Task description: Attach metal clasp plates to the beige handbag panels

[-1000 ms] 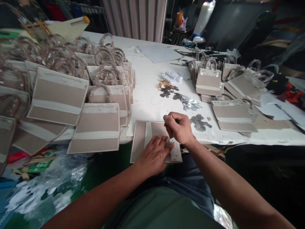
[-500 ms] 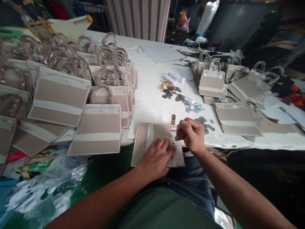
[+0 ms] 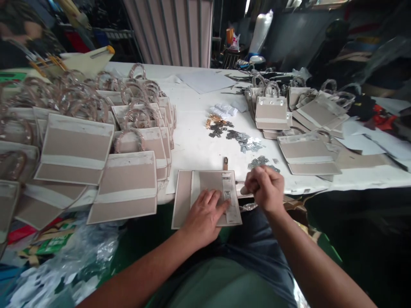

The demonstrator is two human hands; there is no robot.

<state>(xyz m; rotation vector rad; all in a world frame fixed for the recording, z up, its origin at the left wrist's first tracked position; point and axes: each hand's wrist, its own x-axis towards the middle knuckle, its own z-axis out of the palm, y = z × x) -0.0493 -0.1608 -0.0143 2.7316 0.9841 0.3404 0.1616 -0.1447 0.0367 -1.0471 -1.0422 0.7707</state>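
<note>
A beige bag panel (image 3: 182, 194) lies at the table's front edge, over my lap. My left hand (image 3: 205, 214) rests on it with fingers stretched out, the fingertips near a pale strip (image 3: 230, 214) along the panel's right side. Small metal fittings (image 3: 227, 194) sit on that strip. My right hand (image 3: 266, 186) is closed, raised just right of the panel and apart from it. A small rounded end (image 3: 245, 189) shows at its left side; the rest is hidden in the fingers. A small metal-topped piece (image 3: 225, 162) touches or lies just behind the panel's far edge.
Many beige bag pieces with wrapped handles (image 3: 77, 145) crowd the left. More bags (image 3: 271, 112) stand at the right. Grey metal plates (image 3: 245, 141) and gold fittings (image 3: 212, 119) lie mid-table. Plastic wrapping (image 3: 70, 256) fills the lower left. A person (image 3: 28, 30) is at the far left.
My right hand has moved right, away from the fitting on the strip, still closed. My left hand stays flat on the panel. The view has tilted up and shifted right.
</note>
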